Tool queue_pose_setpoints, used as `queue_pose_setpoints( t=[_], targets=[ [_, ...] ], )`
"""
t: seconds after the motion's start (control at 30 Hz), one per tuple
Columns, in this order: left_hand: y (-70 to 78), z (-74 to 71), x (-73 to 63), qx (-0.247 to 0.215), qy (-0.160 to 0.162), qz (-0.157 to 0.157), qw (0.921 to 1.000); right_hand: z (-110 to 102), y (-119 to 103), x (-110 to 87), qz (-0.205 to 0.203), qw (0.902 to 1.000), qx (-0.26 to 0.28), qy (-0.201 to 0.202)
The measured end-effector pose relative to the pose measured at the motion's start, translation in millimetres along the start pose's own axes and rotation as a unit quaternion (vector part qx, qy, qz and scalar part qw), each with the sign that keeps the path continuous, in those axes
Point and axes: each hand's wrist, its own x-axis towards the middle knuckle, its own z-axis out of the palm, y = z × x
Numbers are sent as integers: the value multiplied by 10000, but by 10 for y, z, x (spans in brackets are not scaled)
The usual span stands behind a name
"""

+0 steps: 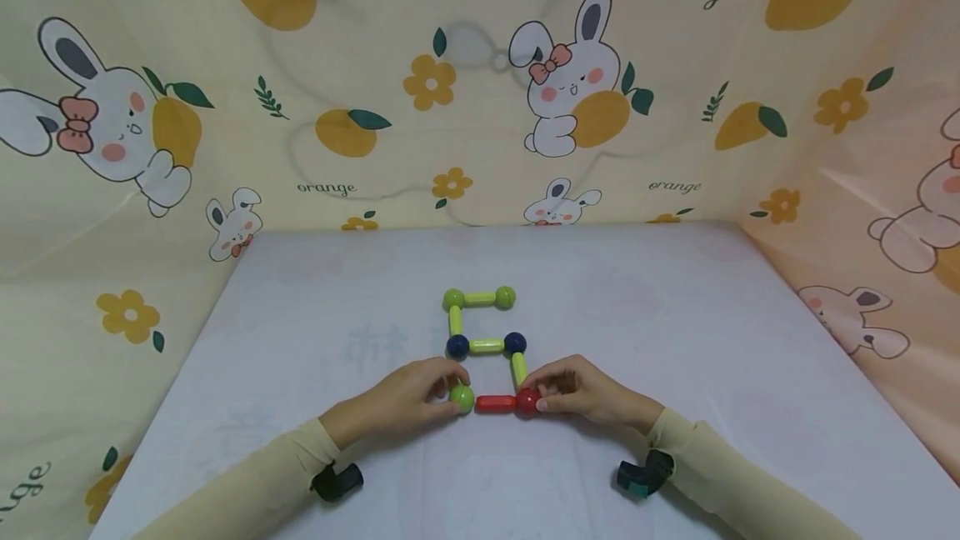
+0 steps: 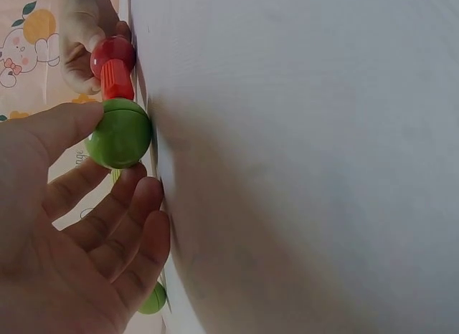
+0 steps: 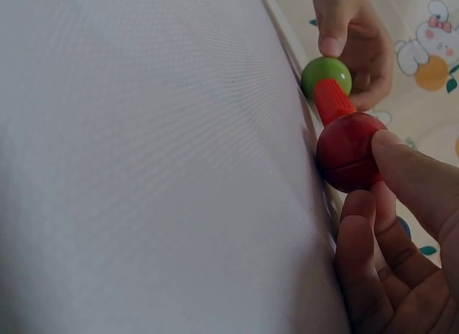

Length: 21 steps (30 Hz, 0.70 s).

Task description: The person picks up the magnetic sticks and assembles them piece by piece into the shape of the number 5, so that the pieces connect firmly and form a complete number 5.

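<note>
My left hand pinches a green ball between thumb and fingers at the near left of a ball-and-rod figure. With thumb and fingertips, my right hand holds a red ball at the near right. A red rod joins the red ball and points at the green one; in the head view a slight gap shows between rod and green ball. From the red ball a yellow-green rod runs up to a dark blue ball.
Farther back, another yellow-green rod links to a second dark blue ball. Beyond are two green balls, one at the corner and one at the end. All lies on a white-covered table before a printed cloth.
</note>
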Motion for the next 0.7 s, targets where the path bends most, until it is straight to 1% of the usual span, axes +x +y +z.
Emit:
queue_pose_setpoints(
  t=[0.1,0.33,0.43,0.7],
  targets=[
    [11,6,11,-9,-59,-36,10000,1,8,-1,-21,10000,-18,5],
    [40,9,3,51,-27,75,10000,-5,28,-1,-128,9999,54,-4],
    [43,6,2,47,-35,99,9999,-6,28,-2,-114,9999,78,-1],
    [45,-5,16,-7,-90,-4,10000,-8,28,-3,-79,10000,2,22]
  ],
)
